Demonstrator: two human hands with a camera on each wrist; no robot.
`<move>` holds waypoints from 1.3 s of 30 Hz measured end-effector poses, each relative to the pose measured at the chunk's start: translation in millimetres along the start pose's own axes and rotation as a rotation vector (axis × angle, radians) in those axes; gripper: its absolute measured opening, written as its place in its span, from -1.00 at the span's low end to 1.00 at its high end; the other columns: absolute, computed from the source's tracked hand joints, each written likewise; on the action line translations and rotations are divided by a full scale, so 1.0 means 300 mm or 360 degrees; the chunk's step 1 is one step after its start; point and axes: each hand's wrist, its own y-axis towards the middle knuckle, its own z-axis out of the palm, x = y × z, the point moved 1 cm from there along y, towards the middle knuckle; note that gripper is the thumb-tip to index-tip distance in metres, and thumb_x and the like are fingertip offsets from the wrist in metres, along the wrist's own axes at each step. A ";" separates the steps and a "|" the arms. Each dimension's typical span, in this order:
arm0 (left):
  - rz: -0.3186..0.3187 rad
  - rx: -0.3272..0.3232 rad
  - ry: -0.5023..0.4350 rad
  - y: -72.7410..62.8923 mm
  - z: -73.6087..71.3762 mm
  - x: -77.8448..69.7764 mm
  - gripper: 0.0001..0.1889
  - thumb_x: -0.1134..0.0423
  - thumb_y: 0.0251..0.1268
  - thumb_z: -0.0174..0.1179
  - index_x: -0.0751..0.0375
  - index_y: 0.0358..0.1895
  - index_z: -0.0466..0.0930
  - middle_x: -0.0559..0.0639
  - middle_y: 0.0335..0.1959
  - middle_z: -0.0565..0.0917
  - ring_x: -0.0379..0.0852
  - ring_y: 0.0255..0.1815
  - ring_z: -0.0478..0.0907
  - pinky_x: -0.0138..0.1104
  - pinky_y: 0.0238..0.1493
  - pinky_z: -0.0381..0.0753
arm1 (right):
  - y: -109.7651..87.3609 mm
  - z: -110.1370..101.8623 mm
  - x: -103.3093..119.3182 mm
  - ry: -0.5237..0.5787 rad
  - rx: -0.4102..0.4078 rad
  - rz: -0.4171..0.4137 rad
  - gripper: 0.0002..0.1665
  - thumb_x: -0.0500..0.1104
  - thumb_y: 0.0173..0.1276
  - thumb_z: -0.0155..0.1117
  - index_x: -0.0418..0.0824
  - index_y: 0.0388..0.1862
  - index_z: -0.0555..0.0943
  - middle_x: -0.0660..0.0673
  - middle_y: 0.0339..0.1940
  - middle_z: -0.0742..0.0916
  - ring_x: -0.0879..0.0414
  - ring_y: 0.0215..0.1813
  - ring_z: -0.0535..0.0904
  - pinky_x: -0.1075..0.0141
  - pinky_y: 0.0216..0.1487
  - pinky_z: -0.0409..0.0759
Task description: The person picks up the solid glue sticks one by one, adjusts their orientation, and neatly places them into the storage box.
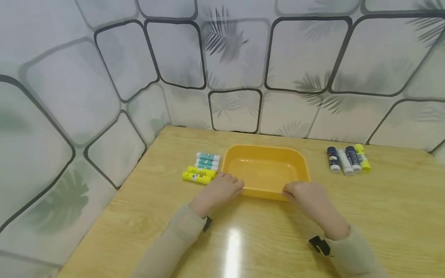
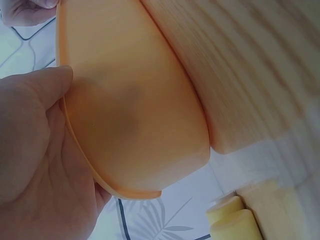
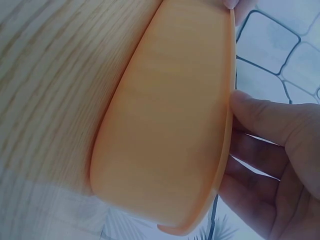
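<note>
Gripping the near rim of the yellow tray [image 1: 265, 170] with left hand [image 1: 219, 191] and right hand [image 1: 307, 199], thumbs pinching; likely positioning step; next, glue sticks [image 1: 201, 168] beside tray.

Table [image 1: 382, 216] looked like glossy wood-grain laminate, orange tray [image 1: 265, 170] smooth semi-matt plastic, glue sticks [image 1: 201, 170] plastic, wall covering [image 1: 104, 77] sheeny film.
</note>
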 end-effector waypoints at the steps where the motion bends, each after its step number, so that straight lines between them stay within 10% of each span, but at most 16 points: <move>1: -0.0002 0.0001 -0.0007 0.000 0.000 0.000 -0.78 0.06 0.39 -0.22 0.01 -0.23 0.41 -0.14 -0.37 0.50 -0.17 -0.34 0.33 -0.30 -0.11 0.24 | -0.001 0.000 -0.001 -0.0005 -0.0001 0.0000 -0.86 -0.13 0.05 0.34 -0.08 -0.61 0.56 0.11 -0.68 0.53 0.29 -0.67 0.29 0.37 -0.68 0.29; 39: 0.0020 0.0001 -0.0086 0.016 -0.002 -0.030 -0.80 0.07 0.39 -0.20 0.00 -0.27 0.41 -0.15 -0.43 0.48 -0.19 -0.37 0.35 -0.31 -0.16 0.27 | -0.007 -0.035 -0.021 0.0203 0.0297 0.0105 -0.82 -0.19 0.12 0.27 -0.10 -0.63 0.52 0.14 -0.71 0.45 0.26 -0.63 0.25 0.35 -0.55 0.34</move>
